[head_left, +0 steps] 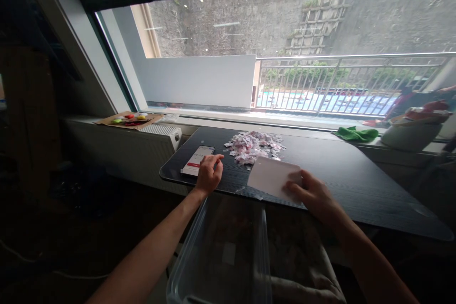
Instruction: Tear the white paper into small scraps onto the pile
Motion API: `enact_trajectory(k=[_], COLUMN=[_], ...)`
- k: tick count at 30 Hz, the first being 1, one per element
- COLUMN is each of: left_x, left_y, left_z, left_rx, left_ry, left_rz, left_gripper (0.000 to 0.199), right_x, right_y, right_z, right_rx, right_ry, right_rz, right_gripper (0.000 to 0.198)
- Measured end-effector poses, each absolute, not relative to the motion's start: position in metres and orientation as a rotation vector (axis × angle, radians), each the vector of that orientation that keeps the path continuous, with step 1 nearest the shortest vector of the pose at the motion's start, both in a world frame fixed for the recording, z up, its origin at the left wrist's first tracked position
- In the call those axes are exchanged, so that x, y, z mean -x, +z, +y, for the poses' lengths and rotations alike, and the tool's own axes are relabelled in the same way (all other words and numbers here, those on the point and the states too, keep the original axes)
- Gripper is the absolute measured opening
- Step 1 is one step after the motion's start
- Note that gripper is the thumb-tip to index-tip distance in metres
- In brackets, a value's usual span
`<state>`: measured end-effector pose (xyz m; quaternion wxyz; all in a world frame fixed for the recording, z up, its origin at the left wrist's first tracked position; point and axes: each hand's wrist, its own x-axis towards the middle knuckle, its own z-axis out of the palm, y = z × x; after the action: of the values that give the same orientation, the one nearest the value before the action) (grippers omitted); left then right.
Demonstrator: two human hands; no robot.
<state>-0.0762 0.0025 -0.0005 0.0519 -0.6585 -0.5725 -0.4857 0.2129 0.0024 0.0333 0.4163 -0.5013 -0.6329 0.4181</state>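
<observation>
My right hand (311, 192) grips the right edge of a pale, flat rectangular card (272, 175), which tilts above the near edge of a dark table (342, 175). Motion blurs my right fingertips a little. Behind the card lies a loose heap of small torn paper scraps (249, 146), white and pinkish. My left hand (211, 171) is over the lower right part of a phone (195, 161), its fingers loosely bent and apart, with nothing visible in them. The phone's screen is lit, with a red bar. Below the table edge, a clear plastic bin (261, 247) stands between my forearms.
A white radiator (160, 135) sits left of the table, under a sill bearing cardboard (103, 121) with colourful small items. Right of the table, a green cloth (356, 134) and a full pale container (409, 130) rest on the sill. A large window spans the back.
</observation>
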Motion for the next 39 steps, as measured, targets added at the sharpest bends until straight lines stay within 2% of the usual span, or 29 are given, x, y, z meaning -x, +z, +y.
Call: enact_trajectory(k=[5, 10, 15, 20, 25, 29, 35, 39], left_x=[0.076, 0.076, 0.076, 0.076, 0.073, 0.074, 0.077, 0.060], left_y=[-0.002, -0.001, -0.001, -0.002, -0.003, -0.005, 0.000, 0.004], left_z=[0.004, 0.003, 0.003, 0.005, 0.006, 0.004, 0.006, 0.013], left_rx=[2.020, 2.009, 2.008, 2.031, 2.111, 2.136, 2.121, 2.139], left_ry=[-1.422, -1.411, -1.397, -1.316, -1.078, -0.996, -0.987, -1.028], left_rz=[-1.718, -1.738, -1.774, -1.797, -1.762, -1.733, -1.765, -1.792], left_gripper=[0.023, 0.023, 0.023, 0.023, 0.020, 0.022, 0.023, 0.024], right_x=[-0.246, -0.228, -0.223, -0.232, -0.236, -0.229, -0.220, -0.221], right_y=[0.030, 0.028, 0.030, 0.029, 0.028, 0.015, -0.001, 0.000], right_z=[-0.039, -0.053, -0.051, -0.032, 0.023, 0.048, 0.046, 0.045], right_rx=[1.477, 1.386, 1.426, 1.244, 1.293, 1.237, 1.194, 1.192], right_ry=[0.758, 0.868, 0.788, 1.136, 0.821, 0.833, 0.777, 0.747], right_rz=[-1.535, -1.515, -1.513, -1.493, -1.217, -1.187, -1.342, -1.328], right_gripper=[0.027, 0.025, 0.023, 0.032, 0.037, 0.039, 0.026, 0.026])
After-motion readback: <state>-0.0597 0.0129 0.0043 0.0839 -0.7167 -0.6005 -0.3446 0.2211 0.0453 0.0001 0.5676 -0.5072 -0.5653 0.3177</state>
